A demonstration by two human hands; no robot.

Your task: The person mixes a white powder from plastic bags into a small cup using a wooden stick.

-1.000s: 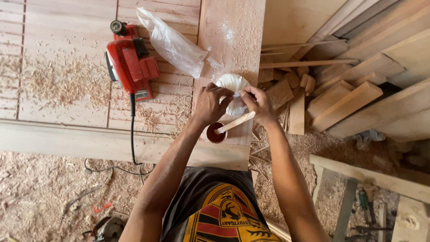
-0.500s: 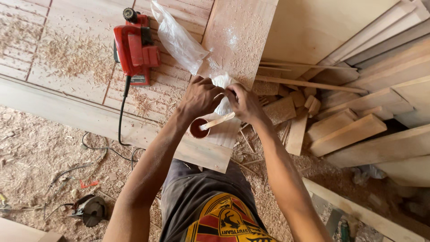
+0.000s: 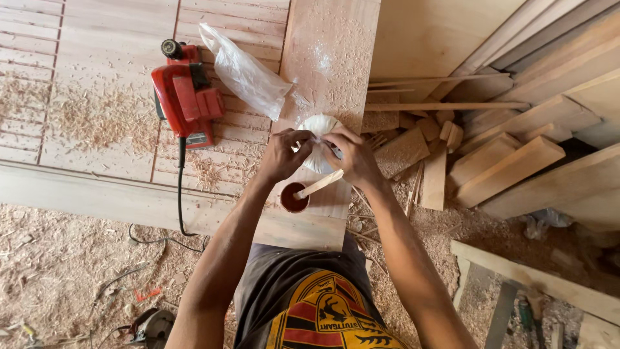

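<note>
Both my hands meet over a wooden board (image 3: 323,77). My left hand (image 3: 282,155) and my right hand (image 3: 352,155) pinch a small clear plastic bag of white powder (image 3: 318,128) between their fingers. Just below them a small round cup of dark reddish-brown paste (image 3: 294,199) stands on the board, with a flat wooden stick (image 3: 321,183) leaning out of it. White powder is dusted over the board's far part.
A red electric planer (image 3: 186,95) lies left on a slatted panel, its cord (image 3: 181,187) trailing down. A crumpled clear plastic bag (image 3: 245,74) lies beside it. Wooden offcuts and planks (image 3: 510,161) pile up at right. Sawdust covers the floor; a circular saw (image 3: 152,328) sits bottom left.
My hands have stayed on the small powder bag above the cup, fingers working at it. The view has shifted slightly; the cup and stick remain in place.
</note>
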